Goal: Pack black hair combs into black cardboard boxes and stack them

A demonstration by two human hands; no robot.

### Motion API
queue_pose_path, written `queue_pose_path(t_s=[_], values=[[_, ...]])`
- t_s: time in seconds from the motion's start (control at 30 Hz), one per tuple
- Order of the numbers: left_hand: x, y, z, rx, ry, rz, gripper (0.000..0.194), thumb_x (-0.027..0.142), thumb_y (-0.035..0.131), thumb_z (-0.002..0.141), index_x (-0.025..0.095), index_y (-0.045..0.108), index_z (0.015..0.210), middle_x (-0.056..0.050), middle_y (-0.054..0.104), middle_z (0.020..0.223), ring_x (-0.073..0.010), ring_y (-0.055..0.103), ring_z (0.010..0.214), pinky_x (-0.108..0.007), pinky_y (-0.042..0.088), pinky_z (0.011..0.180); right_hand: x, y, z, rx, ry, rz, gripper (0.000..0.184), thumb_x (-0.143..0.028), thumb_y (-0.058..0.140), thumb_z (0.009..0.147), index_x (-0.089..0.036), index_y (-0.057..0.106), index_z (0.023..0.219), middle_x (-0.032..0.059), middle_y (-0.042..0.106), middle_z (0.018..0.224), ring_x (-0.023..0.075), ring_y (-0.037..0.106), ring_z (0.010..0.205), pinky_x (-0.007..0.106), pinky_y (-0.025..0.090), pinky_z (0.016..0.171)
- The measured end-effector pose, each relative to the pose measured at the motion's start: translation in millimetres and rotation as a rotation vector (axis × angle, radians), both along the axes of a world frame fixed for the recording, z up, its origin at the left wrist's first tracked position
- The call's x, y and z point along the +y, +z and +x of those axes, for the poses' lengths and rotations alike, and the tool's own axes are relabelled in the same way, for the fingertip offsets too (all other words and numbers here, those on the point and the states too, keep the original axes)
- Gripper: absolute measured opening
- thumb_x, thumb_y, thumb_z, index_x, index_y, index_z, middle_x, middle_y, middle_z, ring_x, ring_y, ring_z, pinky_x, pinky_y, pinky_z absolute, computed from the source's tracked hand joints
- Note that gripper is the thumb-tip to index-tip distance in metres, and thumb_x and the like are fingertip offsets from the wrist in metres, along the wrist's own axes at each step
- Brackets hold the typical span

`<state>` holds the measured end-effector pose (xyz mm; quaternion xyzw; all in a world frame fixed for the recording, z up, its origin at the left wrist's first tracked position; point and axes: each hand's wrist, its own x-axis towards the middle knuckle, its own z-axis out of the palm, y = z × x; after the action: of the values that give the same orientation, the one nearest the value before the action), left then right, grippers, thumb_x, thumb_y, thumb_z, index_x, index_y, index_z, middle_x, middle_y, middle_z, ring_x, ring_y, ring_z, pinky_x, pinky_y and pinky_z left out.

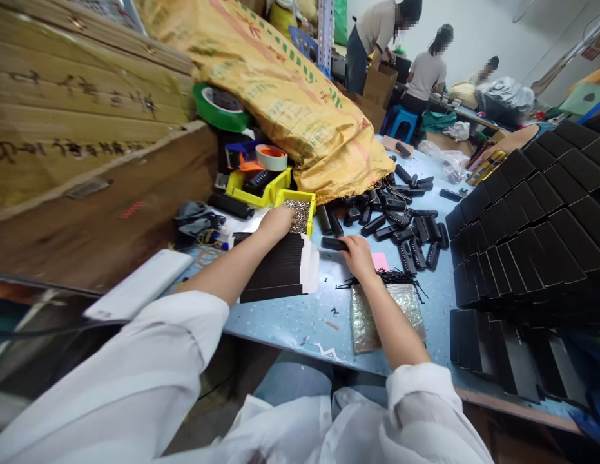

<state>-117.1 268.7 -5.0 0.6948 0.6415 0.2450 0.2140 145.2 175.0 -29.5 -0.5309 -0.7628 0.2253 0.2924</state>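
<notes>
My left hand (279, 222) reaches over the near edge of a yellow bin (311, 218) filled with small shiny metal pieces (300, 212). Its fingers curl down at the pieces, and their tips are hidden. Between thumb and fingers, my right hand (358, 256) grips one end of a slim black plastic case (334, 243), held level just above the blue table. Beneath my left forearm lies a row of flat black boxes (273, 267) with white edges on the right. Many similar black cases (399, 222) are heaped beyond my right hand.
Stacked black boxes (526, 219) stand high on the right. A large yellow woven sack (280, 90) and a cardboard box (96, 122) crowd the left. Under my right forearm lie a clear plastic bag (365, 322) and black ties (396, 277). Other people work at the back.
</notes>
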Motion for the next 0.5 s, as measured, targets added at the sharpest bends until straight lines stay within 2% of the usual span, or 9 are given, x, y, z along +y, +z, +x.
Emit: queue_pose_path(t_s=[0.07, 0.13, 0.17, 0.23, 0.27, 0.33, 0.37, 0.43, 0.5], values=[[-7, 1.9, -1, -0.016, -0.001, 0.043, 0.016, 0.024, 0.059, 0.08, 0.012, 0.07, 0.078, -0.014, 0.069, 0.103, -0.0269, 0.059, 0.108, -0.04, 0.041, 0.101, -33, -2.0, 27, 0.304, -0.117, -0.03, 0.041, -0.028, 0.055, 0.089, -0.017, 0.049, 0.129, 0.0148, 0.057, 0.129, 0.0237, 0.052, 0.121, 0.045, 0.038, 0.106], [-25, 3.7, 11, -0.108, -0.004, 0.071, 0.023, 0.026, 0.054, 0.085, 0.014, 0.072, 0.094, -0.011, 0.069, 0.11, -0.0233, 0.059, 0.108, -0.037, 0.042, 0.101, -73, -4.2, 55, 0.745, -0.211, -0.152, 0.051, -0.036, 0.055, 0.089, -0.023, 0.038, 0.136, 0.012, 0.058, 0.127, 0.0234, 0.059, 0.113, 0.045, 0.046, 0.097], [-40, 3.9, 23, -0.215, -0.015, 0.051, 0.026, 0.027, 0.054, 0.086, 0.015, 0.072, 0.1, -0.01, 0.07, 0.11, -0.0217, 0.061, 0.105, -0.037, 0.044, 0.099, -92, -5.0, 66, 0.95, -0.238, -0.237, 0.052, -0.038, 0.055, 0.088, -0.026, 0.038, 0.135, 0.0099, 0.06, 0.124, 0.0237, 0.062, 0.109, 0.046, 0.049, 0.093], [-81, 1.8, 55, -0.548, -0.062, -0.079, 0.029, 0.031, 0.058, 0.084, 0.017, 0.071, 0.106, -0.008, 0.073, 0.099, -0.0198, 0.065, 0.09, -0.038, 0.049, 0.09, -123, -4.5, 79, 1.221, -0.32, -0.36, 0.041, -0.041, 0.058, 0.086, -0.026, 0.048, 0.122, 0.0047, 0.065, 0.107, 0.0224, 0.066, 0.095, 0.046, 0.051, 0.086], [-106, -0.5, 73, -0.711, -0.119, -0.192, 0.03, 0.034, 0.064, 0.081, 0.018, 0.072, 0.105, -0.007, 0.073, 0.095, -0.019, 0.065, 0.085, -0.037, 0.051, 0.087, -134, -2.3, 80, 1.307, -0.389, -0.366, 0.031, -0.041, 0.06, 0.084, -0.025, 0.054, 0.11, 0.0018, 0.064, 0.096, 0.02, 0.066, 0.086, 0.043, 0.052, 0.083], [-157, -6.6, 109, -0.95, -0.169, -0.372, 0.033, 0.036, 0.072, 0.075, 0.018, 0.072, 0.102, -0.005, 0.073, 0.085, -0.0176, 0.065, 0.077, -0.035, 0.053, 0.079, -144, 7.4, 75, 1.404, -0.505, -0.268, 0.021, -0.041, 0.062, 0.083, -0.023, 0.055, 0.09, -0.0028, 0.057, 0.078, 0.0144, 0.061, 0.07, 0.036, 0.052, 0.077], [-180, -9.5, 125, -1.042, -0.119, -0.411, 0.03, 0.038, 0.074, 0.072, 0.017, 0.074, 0.093, -0.005, 0.072, 0.079, -0.0166, 0.064, 0.071, -0.034, 0.053, 0.075, -145, 14.8, 69, 1.423, -0.526, -0.186, 0.021, -0.042, 0.061, 0.083, -0.023, 0.054, 0.085, -0.004, 0.052, 0.073, 0.0127, 0.058, 0.065, 0.034, 0.051, 0.074], [-215, -13.4, 149, -1.158, -0.055, -0.452, 0.027, 0.038, 0.076, 0.07, 0.017, 0.074, 0.086, -0.005, 0.072, 0.078, -0.016, 0.063, 0.071, -0.033, 0.052, 0.074, -141, 32.4, 57, 1.424, -0.499, -0.036, 0.022, -0.046, 0.054, 0.085, -0.024, 0.051, 0.083, -0.0045, 0.047, 0.07, 0.0122, 0.053, 0.062, 0.032, 0.05, 0.07], [-234, -13.7, 162, -1.21, -0.015, -0.449, 0.025, 0.037, 0.076, 0.07, 0.017, 0.075, 0.085, -0.005, 0.072, 0.08, -0.0159, 0.063, 0.073, -0.032, 0.052, 0.075, -134, 48.8, 44, 1.403, -0.483, 0.056, 0.025, -0.05, 0.046, 0.087, -0.026, 0.048, 0.084, -0.0045, 0.043, 0.069, 0.0125, 0.05, 0.06, 0.031, 0.049, 0.067]])
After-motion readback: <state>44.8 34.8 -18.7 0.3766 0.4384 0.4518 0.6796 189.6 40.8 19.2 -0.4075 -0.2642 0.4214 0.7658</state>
